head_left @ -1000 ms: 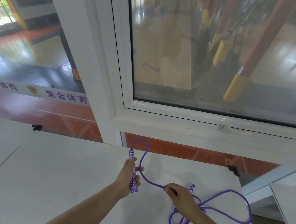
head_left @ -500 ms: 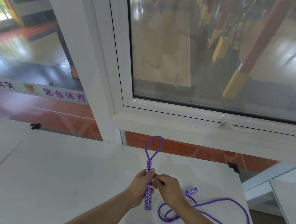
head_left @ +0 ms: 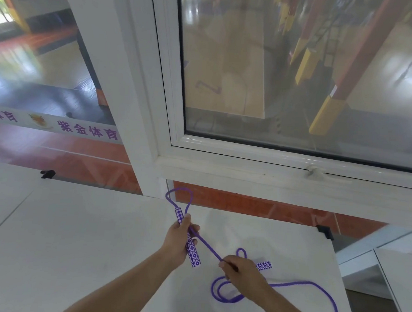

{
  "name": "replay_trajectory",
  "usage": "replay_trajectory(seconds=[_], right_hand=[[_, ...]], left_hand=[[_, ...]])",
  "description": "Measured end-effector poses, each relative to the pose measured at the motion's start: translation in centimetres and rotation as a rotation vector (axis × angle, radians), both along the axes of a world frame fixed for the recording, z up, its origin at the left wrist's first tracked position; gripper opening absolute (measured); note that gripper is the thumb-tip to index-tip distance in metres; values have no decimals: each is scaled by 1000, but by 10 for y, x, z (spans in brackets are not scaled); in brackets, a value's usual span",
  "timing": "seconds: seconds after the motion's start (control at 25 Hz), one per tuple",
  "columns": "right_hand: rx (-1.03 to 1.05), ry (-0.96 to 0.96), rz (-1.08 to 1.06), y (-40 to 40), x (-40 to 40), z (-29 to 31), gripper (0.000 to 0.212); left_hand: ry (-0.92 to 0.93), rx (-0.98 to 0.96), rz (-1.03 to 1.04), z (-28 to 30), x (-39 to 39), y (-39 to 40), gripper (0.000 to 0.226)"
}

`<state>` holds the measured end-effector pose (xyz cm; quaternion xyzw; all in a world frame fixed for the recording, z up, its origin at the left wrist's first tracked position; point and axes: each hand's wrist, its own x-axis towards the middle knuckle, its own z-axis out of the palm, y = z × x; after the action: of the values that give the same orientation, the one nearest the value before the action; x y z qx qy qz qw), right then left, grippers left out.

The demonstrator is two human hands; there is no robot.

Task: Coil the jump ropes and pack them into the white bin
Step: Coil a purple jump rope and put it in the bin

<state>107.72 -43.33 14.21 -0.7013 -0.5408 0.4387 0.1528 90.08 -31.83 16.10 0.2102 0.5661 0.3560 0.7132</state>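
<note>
While both hands' fingers grip the purple jump rope (head_left: 206, 244), the white table (head_left: 72, 244) seemingly abuts a window (head_left: 303, 77).

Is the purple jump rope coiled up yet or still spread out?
Mostly spread out. The jump rope trails in loose loops across the table; only one small loop stands above the handle held by the left hand.

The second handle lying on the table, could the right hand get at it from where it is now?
Probably yes. The loose handle lies on the white table just beyond the right hand, with nothing between them. That hand is pinching the purple rope, so it would likely have to let go first.
</note>
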Motion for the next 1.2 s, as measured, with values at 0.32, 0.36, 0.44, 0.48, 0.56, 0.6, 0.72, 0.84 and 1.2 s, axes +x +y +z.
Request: replay_trajectory(seconds=[0.32, 0.36, 0.44, 0.48, 0.56, 0.6, 0.72, 0.84, 1.2], right_hand=[[129, 23, -19, 6, -20, 0, 23], [109, 47, -21, 7, -21, 0, 22], [50, 81, -15, 5, -18, -1, 23], [26, 88, -5, 2, -14, -1, 23], [-10, 89, 32, -5, -3, -2, 23], [-22, 80, 61, -8, 4, -3, 23], [-50, 50, 131, -16, 21, -5, 20], [-63, 62, 125, -15, 30, 0, 19], [203, -17, 35, 23, -3, 27, 25]], left_hand=[[-121, -20, -130, 3, 18, -21, 12], [-132, -31, -127, 1, 20, -22, 10], [-115, -36, -127, 0, 20, -18, 9], [-92, -27, -126, 0, 18, -14, 9], [-28, 1, -130, -2, 9, -5, 11], [16, 17, -140, -2, 4, 0, 13], [117, 58, -181, -3, -12, 12, 17], [133, 69, -327, -2, -22, 14, 18], [29, 82, -776, 14, 0, -42, 28]])
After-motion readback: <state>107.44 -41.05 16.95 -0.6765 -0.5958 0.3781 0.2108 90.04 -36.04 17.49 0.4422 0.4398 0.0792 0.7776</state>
